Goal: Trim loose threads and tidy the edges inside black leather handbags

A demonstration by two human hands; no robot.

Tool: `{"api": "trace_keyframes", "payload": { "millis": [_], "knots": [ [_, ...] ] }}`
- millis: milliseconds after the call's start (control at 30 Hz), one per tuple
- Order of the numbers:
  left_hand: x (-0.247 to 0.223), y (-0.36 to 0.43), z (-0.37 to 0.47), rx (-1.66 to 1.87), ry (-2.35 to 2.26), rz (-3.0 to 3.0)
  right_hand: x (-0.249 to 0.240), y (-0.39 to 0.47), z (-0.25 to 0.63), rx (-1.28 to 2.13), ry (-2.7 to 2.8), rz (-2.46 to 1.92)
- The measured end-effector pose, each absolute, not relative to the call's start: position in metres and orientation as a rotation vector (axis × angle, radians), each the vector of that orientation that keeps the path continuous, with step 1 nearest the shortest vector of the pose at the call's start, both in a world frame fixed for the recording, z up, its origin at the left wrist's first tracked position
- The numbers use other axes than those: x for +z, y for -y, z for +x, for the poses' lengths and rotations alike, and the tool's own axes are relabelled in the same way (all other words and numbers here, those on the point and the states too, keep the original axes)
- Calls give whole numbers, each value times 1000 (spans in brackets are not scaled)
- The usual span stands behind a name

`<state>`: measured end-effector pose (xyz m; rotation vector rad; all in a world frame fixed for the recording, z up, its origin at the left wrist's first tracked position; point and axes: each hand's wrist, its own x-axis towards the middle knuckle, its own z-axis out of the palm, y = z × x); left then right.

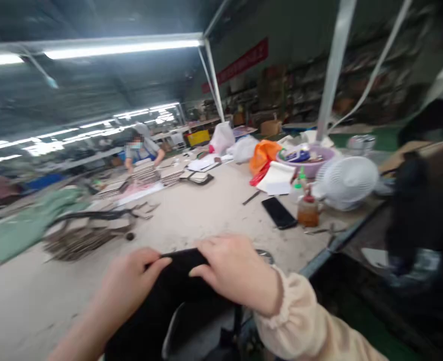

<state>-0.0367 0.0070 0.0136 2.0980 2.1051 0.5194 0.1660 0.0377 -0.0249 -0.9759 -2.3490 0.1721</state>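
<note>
A piece of black fabric (154, 306) hangs between my hands at the near edge of the table. My left hand (135, 281) pinches its upper left edge between thumb and fingers. Further right along the same edge, my right hand (227, 263) is closed on the fabric, thumb below and fingers over the top. The lower part of the fabric drops toward my body. Motion blurs the view, so fine detail of the fabric cannot be made out.
On the pale table (184, 215) lie a black phone (279, 212), an amber bottle (308, 210), a white fan (347, 180), a purple basin (311, 168) and stacked grey pieces (80, 238). A masked person (142, 150) is across the table.
</note>
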Motion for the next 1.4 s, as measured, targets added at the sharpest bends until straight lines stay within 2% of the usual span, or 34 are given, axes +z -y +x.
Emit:
{"api": "trace_keyframes", "payload": {
  "millis": [67, 133, 567, 1000, 1400],
  "knots": [
    [15, -2, -37, 317, -2166, 2161, -27, -34, 155, 194, 2321, -973],
    [15, -3, -33, 292, -2186, 2205, -29, -34, 147, 184, 2313, -983],
    [23, 27, -36, 637, -2029, 2069, -26, -36, 156, 48, 2323, -977],
    [19, -2, -18, 531, -2039, 2138, -28, -45, 167, -66, 2348, -1046],
    [11, -9, -23, 456, -2235, 2183, -28, -46, 165, -74, 2346, -1055]
  ]
}}
